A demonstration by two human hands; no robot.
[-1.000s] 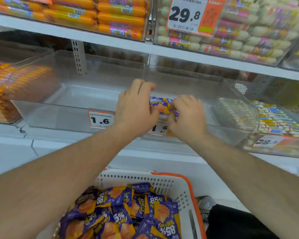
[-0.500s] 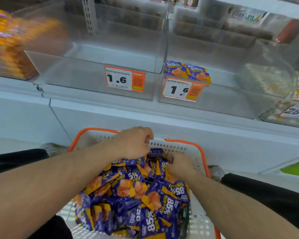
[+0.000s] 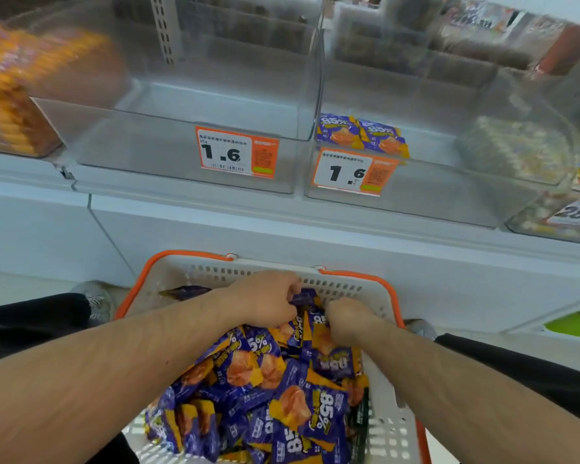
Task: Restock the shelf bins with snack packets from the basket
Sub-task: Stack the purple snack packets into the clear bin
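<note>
White shelf unit [image 3: 282, 229] spans the view, carrying a row of clear plastic bins. Left clear bin [image 3: 188, 152] has an orange price tag [image 3: 236, 156] reading 1.6 on its front wall; its inside shows no packets. Right clear bin [image 3: 426, 192] carries a second 1.6 tag [image 3: 354, 171], and two purple-orange snack packets [image 3: 360, 135] lie side by side at its front left corner, just behind that tag. Far-left bin of orange goods [image 3: 10, 92] is blurred. Far-right bin [image 3: 563, 216] shows a tag starting 28.

Below the shelf, white basket [image 3: 332, 283] with orange rim sits between the person's legs, heaped with loose packets [image 3: 282, 390], purple with "85%" print.

Both hands are in the heap at the basket's far end. Left hand [image 3: 265, 299] has fingers curled down, pinching a purple packet [image 3: 303, 298]. Right hand [image 3: 350, 321] is fisted into the pile, fingers hidden; cannot tell whether it grips anything. The hands are near each other, not touching.
</note>
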